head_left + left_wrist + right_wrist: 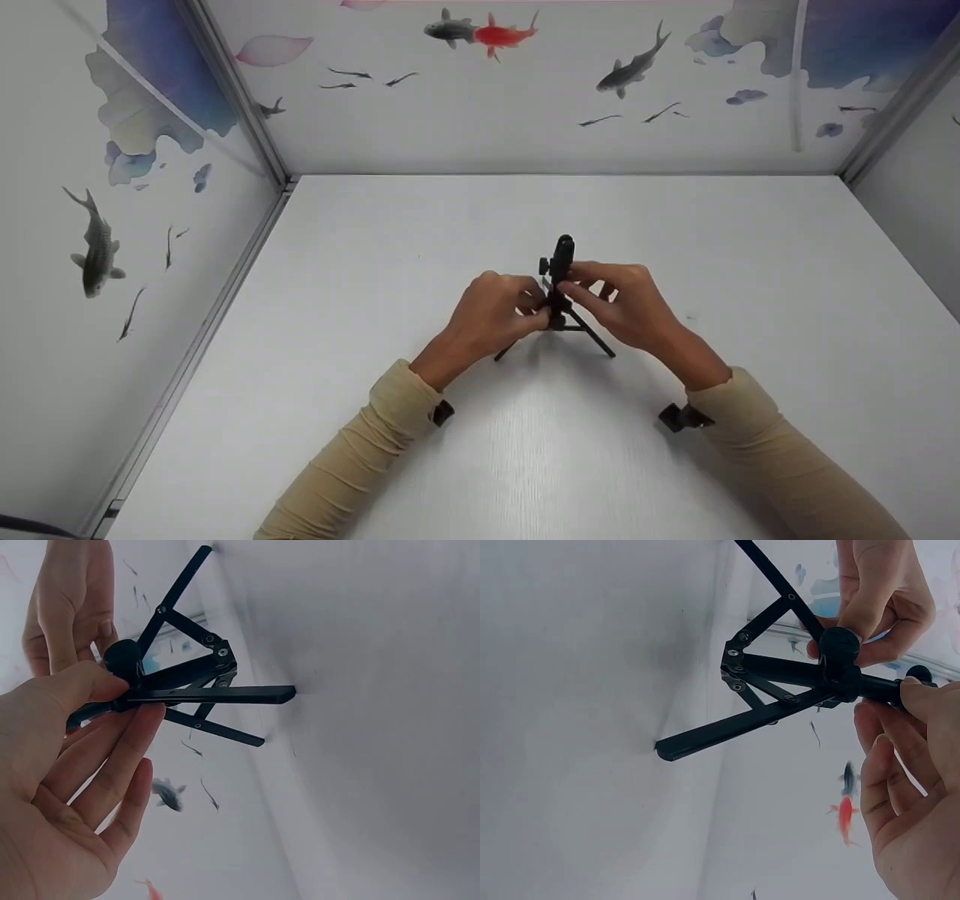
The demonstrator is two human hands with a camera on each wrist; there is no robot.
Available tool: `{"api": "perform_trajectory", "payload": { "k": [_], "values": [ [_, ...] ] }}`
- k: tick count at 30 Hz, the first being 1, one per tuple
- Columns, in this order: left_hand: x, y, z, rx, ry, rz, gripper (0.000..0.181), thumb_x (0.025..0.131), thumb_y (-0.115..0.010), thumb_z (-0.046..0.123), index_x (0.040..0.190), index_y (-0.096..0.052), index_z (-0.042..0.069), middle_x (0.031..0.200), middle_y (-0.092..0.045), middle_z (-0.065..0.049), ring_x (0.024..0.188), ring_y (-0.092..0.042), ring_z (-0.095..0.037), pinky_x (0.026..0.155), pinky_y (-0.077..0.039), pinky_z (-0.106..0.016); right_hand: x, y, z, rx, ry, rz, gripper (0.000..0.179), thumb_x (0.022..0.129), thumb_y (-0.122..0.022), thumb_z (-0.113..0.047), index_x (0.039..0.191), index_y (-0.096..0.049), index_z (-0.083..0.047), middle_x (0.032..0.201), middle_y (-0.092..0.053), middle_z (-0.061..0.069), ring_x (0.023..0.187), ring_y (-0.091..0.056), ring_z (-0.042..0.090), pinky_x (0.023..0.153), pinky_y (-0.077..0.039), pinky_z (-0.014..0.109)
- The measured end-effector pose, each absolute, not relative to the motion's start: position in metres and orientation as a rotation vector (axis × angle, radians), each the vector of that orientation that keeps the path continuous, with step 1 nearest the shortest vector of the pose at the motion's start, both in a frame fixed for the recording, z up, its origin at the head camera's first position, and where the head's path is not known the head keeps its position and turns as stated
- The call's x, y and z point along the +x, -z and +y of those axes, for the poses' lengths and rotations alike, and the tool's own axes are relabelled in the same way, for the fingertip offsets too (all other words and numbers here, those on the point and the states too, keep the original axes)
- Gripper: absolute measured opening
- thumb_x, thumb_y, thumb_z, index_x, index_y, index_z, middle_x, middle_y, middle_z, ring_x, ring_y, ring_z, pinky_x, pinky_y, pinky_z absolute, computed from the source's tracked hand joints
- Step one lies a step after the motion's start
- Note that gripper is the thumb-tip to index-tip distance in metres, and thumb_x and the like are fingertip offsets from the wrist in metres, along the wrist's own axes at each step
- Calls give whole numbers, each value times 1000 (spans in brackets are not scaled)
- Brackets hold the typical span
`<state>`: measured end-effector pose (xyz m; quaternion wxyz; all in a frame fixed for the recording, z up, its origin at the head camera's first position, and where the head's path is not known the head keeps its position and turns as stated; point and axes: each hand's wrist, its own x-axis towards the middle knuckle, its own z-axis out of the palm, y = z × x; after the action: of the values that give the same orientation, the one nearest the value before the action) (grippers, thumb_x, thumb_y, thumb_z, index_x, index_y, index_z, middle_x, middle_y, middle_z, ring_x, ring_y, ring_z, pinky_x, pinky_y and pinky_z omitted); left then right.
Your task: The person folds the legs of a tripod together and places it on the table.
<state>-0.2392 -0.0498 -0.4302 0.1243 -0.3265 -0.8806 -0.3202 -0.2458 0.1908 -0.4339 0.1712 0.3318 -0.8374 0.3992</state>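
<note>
A small black tripod stands upright on the white table with its legs spread. My left hand pinches it at the collar where the legs meet, thumb beside a round knob in the left wrist view. Higher up, my right hand holds the center column between thumb and fingers. In the right wrist view the braces fan out from the lower end of the column. The top of the tripod rises above both hands, with a small side knob on its left.
The white table reaches back to printed panels with fish and leaf pictures, joined by metal corner posts. Black wrist devices sit at both sleeve cuffs. A dark cable lies at the lower left corner.
</note>
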Motion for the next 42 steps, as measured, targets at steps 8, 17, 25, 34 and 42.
{"api": "perform_trajectory", "payload": {
  "k": [8, 17, 25, 34, 42],
  "values": [
    [-239, 430, -49, -949, 958, -2549, 9, 94, -80, 16, 99, -82, 8, 90, -85, 0, 84, -81, -7, 74, -61, -30, -246, 434, 191, 930, -1140, -2363, 27, 102, -78, -16, 128, -81, -23, 109, -84, -7, 88, -75, 7, 64, -53, 23],
    [-239, 429, -48, -933, 952, -2536, 9, 94, -80, 16, 98, -82, 8, 89, -85, 0, 83, -81, -7, 71, -59, -28, -246, 433, 191, 911, -1140, -2377, 25, 102, -78, -16, 126, -82, -22, 108, -84, -7, 89, -74, 7, 65, -54, 24],
    [-239, 428, -48, -928, 970, -2502, 9, 93, -80, 15, 98, -83, 9, 88, -85, 0, 80, -81, -8, 68, -55, -26, -245, 432, 192, 910, -1147, -2378, 25, 101, -78, -15, 126, -82, -20, 108, -85, -6, 89, -75, 6, 65, -55, 25],
    [-237, 427, -49, -934, 1007, -2489, 9, 94, -79, 13, 100, -83, 8, 88, -85, -1, 79, -81, -8, 67, -53, -24, -246, 434, 192, 926, -1164, -2359, 27, 101, -78, -13, 126, -82, -22, 109, -84, -7, 87, -72, 5, 66, -54, 25],
    [-237, 426, -48, -935, 996, -2471, 8, 94, -78, 12, 99, -83, 9, 88, -85, 0, 79, -81, -8, 67, -53, -25, -247, 434, 193, 929, -1160, -2345, 29, 101, -78, -13, 127, -82, -23, 107, -84, -6, 87, -72, 5, 65, -57, 29]
  ]
}}
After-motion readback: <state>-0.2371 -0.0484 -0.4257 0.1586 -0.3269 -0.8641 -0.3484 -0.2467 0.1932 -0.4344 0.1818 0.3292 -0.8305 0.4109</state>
